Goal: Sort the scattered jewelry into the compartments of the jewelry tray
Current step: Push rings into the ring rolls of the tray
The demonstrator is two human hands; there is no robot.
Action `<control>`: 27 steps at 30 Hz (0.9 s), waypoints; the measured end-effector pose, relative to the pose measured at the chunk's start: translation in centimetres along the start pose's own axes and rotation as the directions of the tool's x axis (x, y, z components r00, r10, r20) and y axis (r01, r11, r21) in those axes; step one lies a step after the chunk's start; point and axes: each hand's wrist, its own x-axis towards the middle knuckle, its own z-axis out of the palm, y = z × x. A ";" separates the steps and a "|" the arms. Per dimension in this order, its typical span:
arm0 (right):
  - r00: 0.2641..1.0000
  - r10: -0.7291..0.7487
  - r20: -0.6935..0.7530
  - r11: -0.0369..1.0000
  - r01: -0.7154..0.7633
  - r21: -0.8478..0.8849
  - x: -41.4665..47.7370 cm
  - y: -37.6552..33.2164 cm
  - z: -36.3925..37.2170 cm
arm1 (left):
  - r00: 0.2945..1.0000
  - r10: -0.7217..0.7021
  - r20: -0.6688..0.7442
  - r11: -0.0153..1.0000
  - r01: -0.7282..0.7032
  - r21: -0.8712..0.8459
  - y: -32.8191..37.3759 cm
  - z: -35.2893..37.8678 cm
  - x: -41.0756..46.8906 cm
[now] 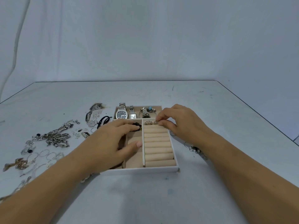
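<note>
1. Forearms reached over the desk to the tray
2. Right hand pinched a ring at the top roll slot, beside another ring
3. Left hand lay loose, steadying the tray, its grip holding nothing
4. Watches were sorted; chains and hoops waited left

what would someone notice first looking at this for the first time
Two bare hands over a beige jewelry tray at the table's centre: the right hand pinches a ring at the far end of the ring rolls, the left hand rests in the tray's left compartments. Next, the dark-faced watch in the back row, and the tangle of silver chains on the table to the left.
</note>
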 end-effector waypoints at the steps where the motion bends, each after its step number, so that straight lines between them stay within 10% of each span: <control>1: 1.000 -0.007 0.006 1.000 0.007 -0.009 0.0 -0.1 -0.1 | 1.000 0.001 0.002 1.000 -0.001 -0.004 0.0 0.0 0.0; 12: 0.981 -0.037 0.189 0.991 0.061 -0.120 0.6 -0.9 -1.3 | 0.999 -0.029 0.021 1.000 0.029 -0.008 -0.1 0.2 -0.1; 27: 0.898 0.269 0.348 0.961 -0.225 -0.163 -1.0 1.4 -4.0 | 0.999 -0.047 0.021 0.998 0.048 -0.028 -0.2 0.3 -0.1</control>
